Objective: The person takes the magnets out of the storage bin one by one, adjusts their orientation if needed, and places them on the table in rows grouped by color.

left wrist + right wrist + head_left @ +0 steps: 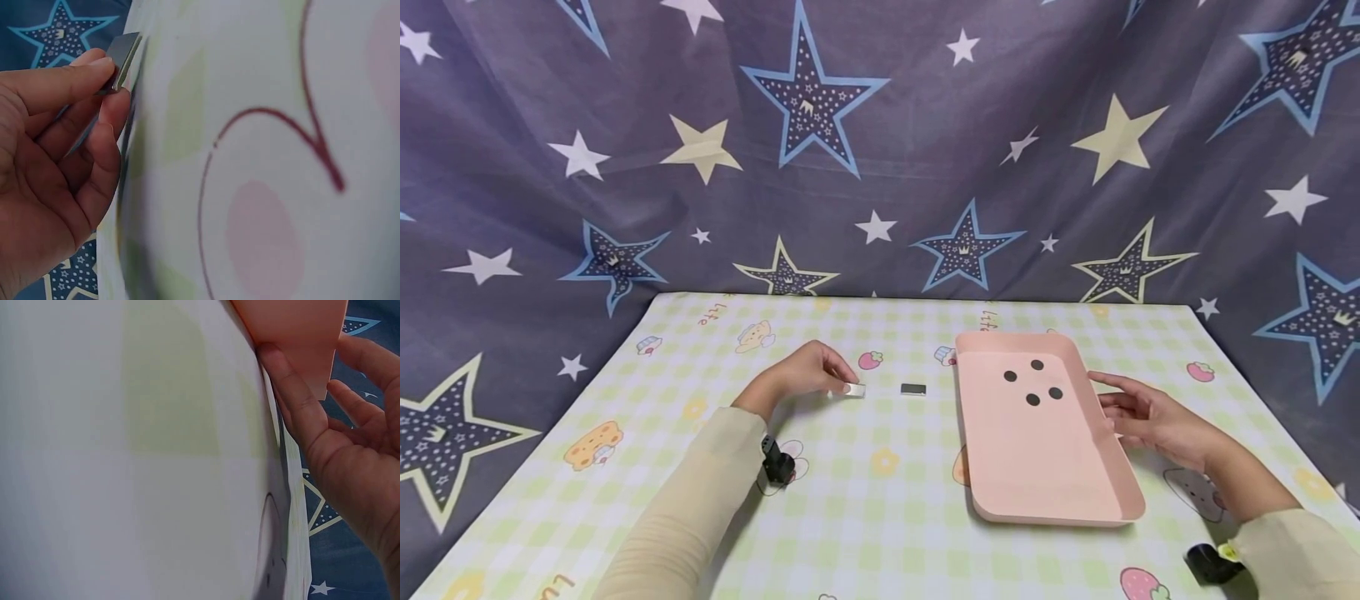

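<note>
In the head view my left hand (808, 369) pinches a small flat silver rectangular piece (855, 390) between thumb and fingertips, close over the tablecloth. The left wrist view shows that same piece (124, 56) tilted, with a dark grey face and a pale edge. Just right of it lies a similar small rectangle (913, 389), dark on top with a silver rim. My right hand (1157, 425) is at the outer right side of a pink tray (1037, 467), its thumb (281, 369) against the wall and other fingers loosely spread near the rim. Several black discs (1033, 400) lie inside the tray's far half.
A checked green-and-white tablecloth (865, 500) with printed cartoons covers the table. Behind it hangs a dark curtain (880, 183) with stars. Black wrist cameras sit below each hand, the left one (778, 462) low over the cloth.
</note>
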A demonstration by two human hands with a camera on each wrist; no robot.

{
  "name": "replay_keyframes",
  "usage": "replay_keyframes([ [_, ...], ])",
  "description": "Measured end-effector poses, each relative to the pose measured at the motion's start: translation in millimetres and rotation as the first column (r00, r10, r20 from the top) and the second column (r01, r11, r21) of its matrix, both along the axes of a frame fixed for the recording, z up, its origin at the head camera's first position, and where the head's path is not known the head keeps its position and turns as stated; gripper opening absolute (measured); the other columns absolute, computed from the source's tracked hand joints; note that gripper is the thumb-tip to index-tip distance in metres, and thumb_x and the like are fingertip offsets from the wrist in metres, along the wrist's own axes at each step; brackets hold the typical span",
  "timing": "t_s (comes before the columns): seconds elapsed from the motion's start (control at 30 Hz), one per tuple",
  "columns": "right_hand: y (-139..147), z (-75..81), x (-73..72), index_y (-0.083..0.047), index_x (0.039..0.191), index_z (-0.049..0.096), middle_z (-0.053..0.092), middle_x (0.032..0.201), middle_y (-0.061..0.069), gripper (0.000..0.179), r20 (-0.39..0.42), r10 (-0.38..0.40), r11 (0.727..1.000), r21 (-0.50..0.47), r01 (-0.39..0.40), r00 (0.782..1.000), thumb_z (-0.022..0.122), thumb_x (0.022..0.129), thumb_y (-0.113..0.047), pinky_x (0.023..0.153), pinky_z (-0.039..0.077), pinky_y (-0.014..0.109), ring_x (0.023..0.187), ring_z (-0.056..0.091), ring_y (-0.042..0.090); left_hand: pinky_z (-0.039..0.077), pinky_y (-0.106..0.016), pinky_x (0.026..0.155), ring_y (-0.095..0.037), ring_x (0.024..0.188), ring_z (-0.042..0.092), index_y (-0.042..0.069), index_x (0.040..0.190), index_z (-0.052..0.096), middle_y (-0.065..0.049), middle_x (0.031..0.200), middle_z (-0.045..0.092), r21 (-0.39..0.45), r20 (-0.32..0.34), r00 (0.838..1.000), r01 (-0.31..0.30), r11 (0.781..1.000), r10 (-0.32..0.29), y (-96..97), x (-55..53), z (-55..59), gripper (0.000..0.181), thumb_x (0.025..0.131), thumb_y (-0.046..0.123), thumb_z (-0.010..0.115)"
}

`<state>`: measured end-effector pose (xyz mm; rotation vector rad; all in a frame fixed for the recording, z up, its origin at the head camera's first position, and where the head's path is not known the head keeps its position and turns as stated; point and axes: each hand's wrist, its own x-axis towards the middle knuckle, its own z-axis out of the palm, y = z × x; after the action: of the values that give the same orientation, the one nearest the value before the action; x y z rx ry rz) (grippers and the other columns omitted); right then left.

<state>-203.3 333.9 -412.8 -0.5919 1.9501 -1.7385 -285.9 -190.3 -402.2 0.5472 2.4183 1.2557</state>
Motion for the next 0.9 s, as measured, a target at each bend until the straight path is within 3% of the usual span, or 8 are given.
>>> replay_keyframes([
  [0.53,-0.6,0.7,0.5,-0.017,0.156,0.023,0.055,0.131,0.002,0.065,0.008,-0.02,0.999,0.029,0.019,1.0,0.049,0.1,0.001,0.087,0.055,0.036,0.115,0.06,0.013,0.05,-0.024,0.059,-0.009,0.065,0.062,0.003,0.087,0.078,-0.003,0.079,0.073,-0.146,-0.134,0.99,0.015,0.989,-0.035,4.5,-4.1,0.2,0.011,0.078,-0.002,0.077],
  [0.9,-0.4,0.4,0.2,-0.015,0.156,0.022,0.055,0.131,0.002,0.064,0.005,-0.014,1.0,0.024,0.014,1.0,0.049,0.1,0.001,0.087,0.054,0.036,0.115,0.059,0.014,0.051,-0.024,0.058,-0.01,0.066,0.064,0.004,0.087,0.078,-0.003,0.08,0.073,-0.156,-0.14,0.99,0.003,0.988,-0.025,5.9,-2.3,3.2,0.009,0.079,0.001,0.079],
])
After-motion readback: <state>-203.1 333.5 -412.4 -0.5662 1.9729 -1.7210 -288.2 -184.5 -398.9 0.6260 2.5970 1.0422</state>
